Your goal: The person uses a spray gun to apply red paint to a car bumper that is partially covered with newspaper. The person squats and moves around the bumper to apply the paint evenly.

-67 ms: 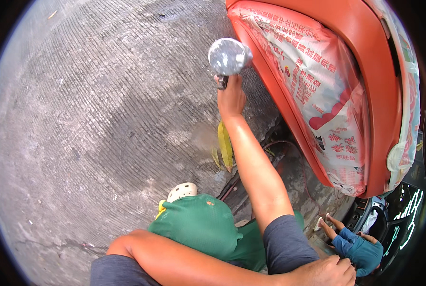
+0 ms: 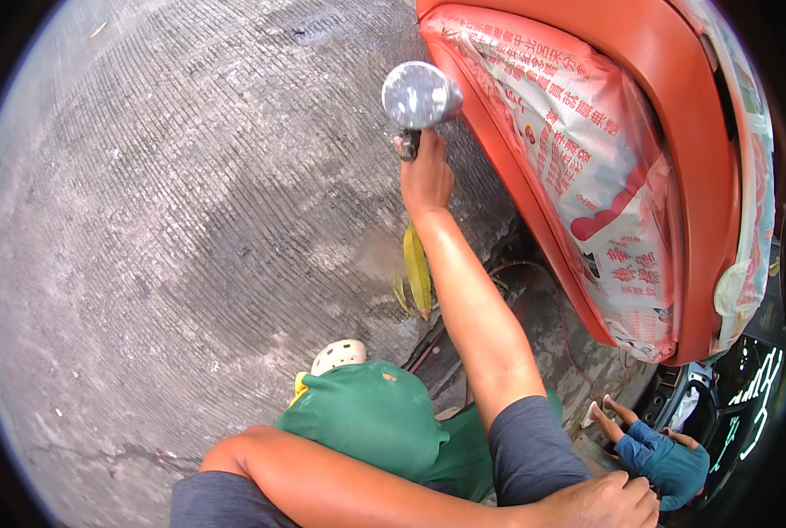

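Observation:
My right hand (image 2: 428,176) is closed round the handle of a spray gun (image 2: 415,93), at the end of my outstretched right arm. The gun's round, silvery cup faces me, marked with pale spots, and its side is close to the lower edge of an orange-red vehicle body (image 2: 714,176). A white sheet with red print (image 2: 577,141) covers a recess in that body. My left forearm crosses my lap. My left hand (image 2: 599,502) lies by my right sleeve at the lower right, fingers curled; whatever they grip is hidden.
Ridged, stained concrete (image 2: 146,220) spreads at left. Yellowish leaves (image 2: 417,268) lie below my right forearm. A thin hose (image 2: 564,330) runs under the vehicle body. My cream perforated shoe (image 2: 338,355) shows past my green trousers. Another person (image 2: 670,462) is at a dark car (image 2: 745,396), lower right.
The spray gun has shifted slightly up the picture, away from me, and its cup now catches the light differently. My left hand stays almost in place.

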